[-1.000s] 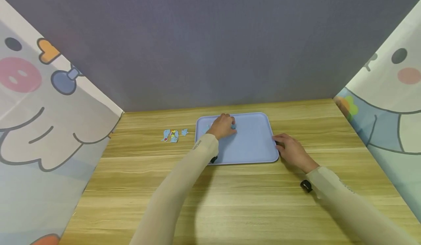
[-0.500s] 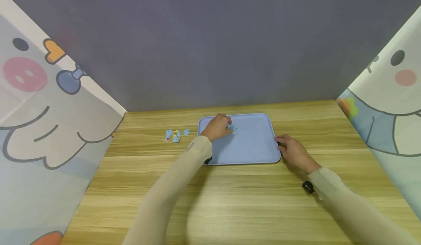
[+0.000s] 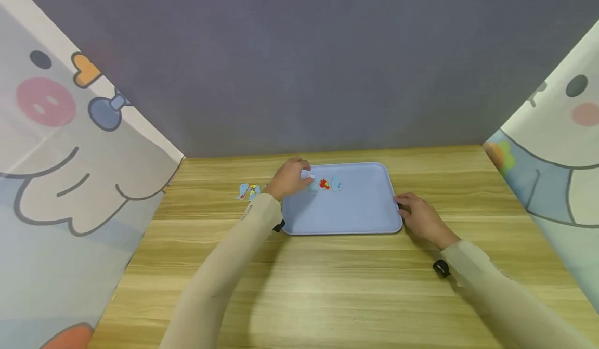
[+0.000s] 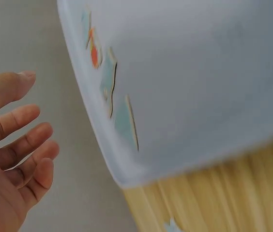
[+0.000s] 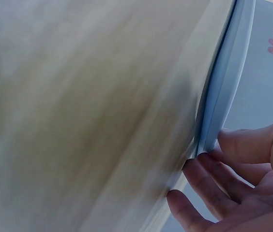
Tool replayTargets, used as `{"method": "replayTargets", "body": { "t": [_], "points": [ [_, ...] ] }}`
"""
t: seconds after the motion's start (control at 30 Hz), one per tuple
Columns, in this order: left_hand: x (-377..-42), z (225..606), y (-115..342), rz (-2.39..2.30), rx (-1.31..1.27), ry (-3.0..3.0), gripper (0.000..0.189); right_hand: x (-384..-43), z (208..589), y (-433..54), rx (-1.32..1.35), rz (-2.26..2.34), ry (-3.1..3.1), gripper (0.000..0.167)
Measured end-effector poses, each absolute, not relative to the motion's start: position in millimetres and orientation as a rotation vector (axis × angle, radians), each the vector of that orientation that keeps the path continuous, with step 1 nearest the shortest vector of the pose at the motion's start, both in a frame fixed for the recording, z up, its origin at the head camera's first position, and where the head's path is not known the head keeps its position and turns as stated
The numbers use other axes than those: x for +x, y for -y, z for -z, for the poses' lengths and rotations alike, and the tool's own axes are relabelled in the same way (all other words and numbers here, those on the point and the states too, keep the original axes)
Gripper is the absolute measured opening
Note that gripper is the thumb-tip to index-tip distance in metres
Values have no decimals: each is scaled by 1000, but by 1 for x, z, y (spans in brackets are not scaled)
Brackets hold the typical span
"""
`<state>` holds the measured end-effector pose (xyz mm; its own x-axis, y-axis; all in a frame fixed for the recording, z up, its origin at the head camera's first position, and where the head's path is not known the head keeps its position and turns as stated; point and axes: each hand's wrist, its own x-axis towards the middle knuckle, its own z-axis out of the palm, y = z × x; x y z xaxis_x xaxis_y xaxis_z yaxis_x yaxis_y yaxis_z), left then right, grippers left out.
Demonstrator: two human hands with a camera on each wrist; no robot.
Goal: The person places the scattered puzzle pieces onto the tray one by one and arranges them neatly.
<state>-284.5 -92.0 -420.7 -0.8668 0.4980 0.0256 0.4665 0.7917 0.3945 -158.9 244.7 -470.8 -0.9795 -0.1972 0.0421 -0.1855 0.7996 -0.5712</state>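
A pale blue tray [image 3: 346,211] lies on the table with several puzzle pieces along its far side. One piece [image 3: 324,184] carries a red figure; a light blue piece [image 3: 337,185] lies just right of it. My left hand [image 3: 287,178] hovers over the tray's far left part. In the left wrist view its fingers are loosely bent and hold nothing, beside the tray wall and the light blue piece [image 4: 126,124]. My right hand [image 3: 422,218] pinches the tray's right rim, thumb [image 5: 245,145] on the rim and fingertips at its underside.
Left of the tray, puzzle pieces [image 3: 244,191] lie on the wooden table [image 3: 341,286], partly hidden behind the left hand. A grey panel [image 3: 309,68] stands along the back edge. Cartoon-printed cloths hang at left [image 3: 51,151] and right [image 3: 557,162].
My left hand has moved left across the tray, uncovering the red-figured piece and the light blue pieces near it. My right hand stays at the right rim.
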Motion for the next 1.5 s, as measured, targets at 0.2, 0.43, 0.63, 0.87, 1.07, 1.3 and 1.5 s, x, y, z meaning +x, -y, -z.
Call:
{"method": "replayTargets", "body": {
  "t": [0.2, 0.43, 0.63, 0.87, 1.07, 1.3, 1.5],
  "points": [
    [-285, 415, 114, -601, 735, -2940, 34, -159, 471, -246, -315, 938, -2965, 38],
    [-278, 416, 142, -580, 762, -2964, 35, -159, 471, -246, -311, 938, -2952, 39],
    [-270, 418, 165, -620, 749, -2977, 36, -159, 471, -246, -303, 944, -2939, 39],
    [-265, 423, 193, -636, 709, -2977, 36, -159, 472, -246, -305, 944, -2938, 39],
    [-264, 431, 214, -605, 695, -2982, 35, -160, 471, -246, -309, 936, -2949, 39],
    [-262, 441, 230, -573, 604, -2942, 41, -160, 470, -246, -299, 939, -2946, 39],
    [-265, 450, 241, -555, 532, -2916, 47, -161, 471, -245, -296, 939, -2945, 39]
  ]
}}
